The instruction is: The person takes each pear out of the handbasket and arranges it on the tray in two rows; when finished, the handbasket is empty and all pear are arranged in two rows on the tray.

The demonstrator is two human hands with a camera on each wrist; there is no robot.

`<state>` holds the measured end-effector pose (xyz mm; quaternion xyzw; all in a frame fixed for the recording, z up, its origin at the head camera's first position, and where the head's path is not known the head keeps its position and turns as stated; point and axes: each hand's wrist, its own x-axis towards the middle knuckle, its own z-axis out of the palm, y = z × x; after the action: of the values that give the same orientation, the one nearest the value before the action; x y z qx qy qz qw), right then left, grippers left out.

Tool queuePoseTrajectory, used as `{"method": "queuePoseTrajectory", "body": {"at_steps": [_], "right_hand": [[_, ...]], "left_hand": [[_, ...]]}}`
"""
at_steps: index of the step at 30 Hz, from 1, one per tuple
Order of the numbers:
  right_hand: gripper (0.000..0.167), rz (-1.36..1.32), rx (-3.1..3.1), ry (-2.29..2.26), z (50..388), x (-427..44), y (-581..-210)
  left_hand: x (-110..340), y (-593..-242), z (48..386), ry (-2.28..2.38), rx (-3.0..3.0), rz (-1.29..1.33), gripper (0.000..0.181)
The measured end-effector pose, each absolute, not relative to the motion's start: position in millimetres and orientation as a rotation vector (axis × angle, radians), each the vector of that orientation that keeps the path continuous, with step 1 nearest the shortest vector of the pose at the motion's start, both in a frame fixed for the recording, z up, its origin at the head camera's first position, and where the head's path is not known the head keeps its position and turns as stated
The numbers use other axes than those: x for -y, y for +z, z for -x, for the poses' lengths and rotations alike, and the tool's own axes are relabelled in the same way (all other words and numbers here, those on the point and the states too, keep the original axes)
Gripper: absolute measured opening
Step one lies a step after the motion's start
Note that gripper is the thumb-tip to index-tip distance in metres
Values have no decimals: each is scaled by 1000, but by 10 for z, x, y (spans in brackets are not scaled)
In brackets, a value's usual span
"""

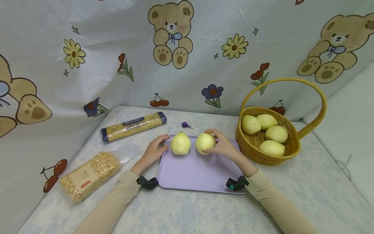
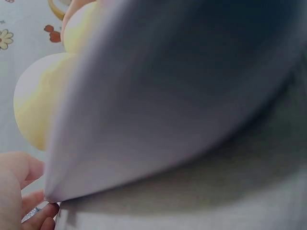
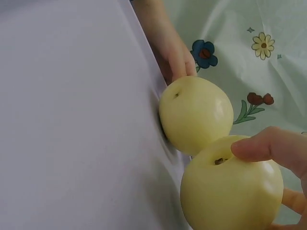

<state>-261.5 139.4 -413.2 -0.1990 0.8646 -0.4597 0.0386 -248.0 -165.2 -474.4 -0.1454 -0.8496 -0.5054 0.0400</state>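
A shallow lilac tray (image 1: 190,172) lies on the pale mottled table (image 1: 187,211) and carries two round yellow-green fruits in its far half. The left fruit (image 1: 180,144) stands upright near the tray's far left corner, its short stem pointing up. The right fruit (image 1: 203,143) is beside it, over the far middle of the tray; the right hand (image 1: 223,146) pinches it between thumb and fingers, coming from the tray's right side. I cannot tell whether this fruit's underside bears on the tray.

The left hand (image 1: 153,151) is at the tray's far left corner, thumb set apart from the loosely bent fingers, fingertips at the rim; I cannot tell whether it grips that rim or merely rests there.

Just right of the tray stands a woven yellow-brown basket (image 1: 248,151) with a tall arched handle (image 1: 292,79). Inside are four pale yellow fruits (image 1: 271,148), with some woven floor showing between them.

Left of the tray lies a clear bag of yellow kernels (image 1: 105,164) with a beige label, its slack clear end turned toward the tray. Beyond the tray's far left corner is a long yellow packet (image 1: 134,126) with dark blue ends. A purple-wrapped lollipop (image 1: 185,124) lies just beyond the tray's far edge.
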Motion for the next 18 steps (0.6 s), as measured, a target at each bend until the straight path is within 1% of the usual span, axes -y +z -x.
{"method": "queuePoseTrajectory", "body": {"at_steps": [9, 18], "right_hand": [[75, 674, -2588, -1425, 2576, -1393, -4196], [79, 666, -2468, -1517, 2586, -1353, -4277]], "left_hand": [[1636, -4731, 2466, -1538, 2615, 444, 37], [1638, -4721, 2462, -1545, 2615, 446, 37]]}}
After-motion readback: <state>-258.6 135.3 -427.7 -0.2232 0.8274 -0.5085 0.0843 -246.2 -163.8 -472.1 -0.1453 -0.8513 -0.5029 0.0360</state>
